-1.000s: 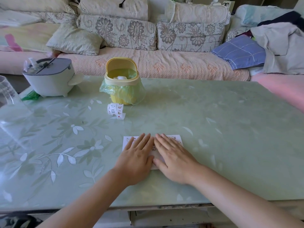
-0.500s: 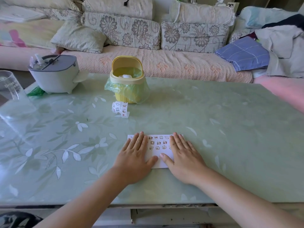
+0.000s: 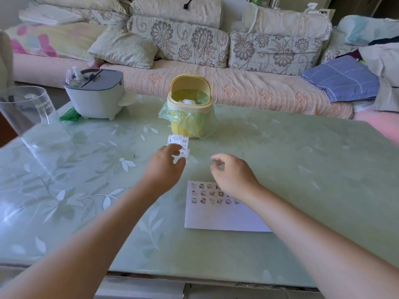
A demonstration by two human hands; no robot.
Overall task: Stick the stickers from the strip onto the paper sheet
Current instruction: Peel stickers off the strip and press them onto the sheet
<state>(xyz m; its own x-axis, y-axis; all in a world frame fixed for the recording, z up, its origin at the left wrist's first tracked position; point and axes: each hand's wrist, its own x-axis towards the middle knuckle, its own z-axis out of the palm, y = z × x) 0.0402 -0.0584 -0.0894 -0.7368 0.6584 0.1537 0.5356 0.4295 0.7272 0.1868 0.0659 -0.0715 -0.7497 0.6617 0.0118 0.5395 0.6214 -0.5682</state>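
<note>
Honestly, a good chunk looks done already: three rows of small stickers (image 3: 212, 194) are stuck across the top of the sheet (image 3: 222, 216), which lies flat on the tabletop (image 3: 280, 158) near the front edge. The lower part of the sheet is bare, so room is left. The strip (image 3: 180, 142) sits curled up further back, just in front of the yellow bin (image 3: 190, 108), with stickers visible on it. More peeling and sticking is judged to be left, though how many are meant to go on can't be told.

The left hand (image 3: 164, 169) is stretched out to the strip, its fingers (image 3: 172, 148) parted and bent, tips right at the strip's near end. Nothing is seen to be gripped yet, and whether contact is made can't be told through the blur. The right hand (image 3: 233, 173) is held just beyond the sheet's far edge, fingers (image 3: 218, 158) loosely curled, nothing held.

Compared with half a second ago: both hands were laid flat on the sheet, one on each side of the sticker rows. Now both have been lifted off and moved forward, and the sheet is uncovered apart from the right wrist across its top corner. The strip is where it was.
</note>
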